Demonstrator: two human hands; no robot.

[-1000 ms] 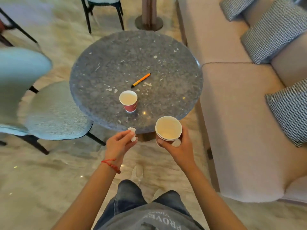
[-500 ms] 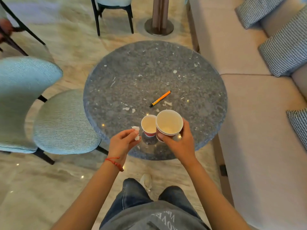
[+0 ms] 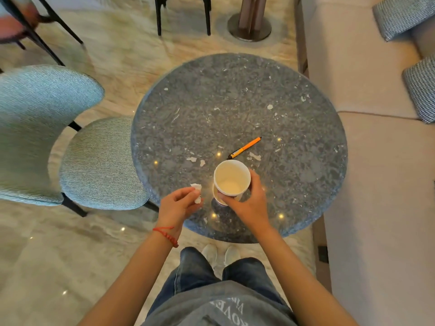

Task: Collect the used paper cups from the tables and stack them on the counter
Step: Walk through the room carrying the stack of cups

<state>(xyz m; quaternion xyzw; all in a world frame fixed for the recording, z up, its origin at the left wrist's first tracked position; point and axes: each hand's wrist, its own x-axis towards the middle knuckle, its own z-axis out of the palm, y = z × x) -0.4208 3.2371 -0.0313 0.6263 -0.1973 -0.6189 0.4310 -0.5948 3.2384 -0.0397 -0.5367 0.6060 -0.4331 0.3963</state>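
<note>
My right hand (image 3: 249,203) grips a paper cup (image 3: 231,177) with a cream inside, held right over a second cup (image 3: 217,197) that stands on the round grey stone table (image 3: 235,102). Only a sliver of the lower cup's rim shows under the held one; whether the two touch I cannot tell. My left hand (image 3: 179,205) pinches a crumpled white paper scrap (image 3: 196,192) just left of the cups, above the table's near edge.
An orange pen (image 3: 244,148) and small white paper bits (image 3: 191,158) lie on the table beyond the cups. A light blue chair (image 3: 70,147) stands left. A beige sofa (image 3: 376,184) with checked cushions (image 3: 421,90) runs along the right. A table base (image 3: 250,24) stands beyond.
I have stepped closer to the table. My right hand has carried its cup from beside the standing cup to directly above it. The left hand keeps the paper scrap.
</note>
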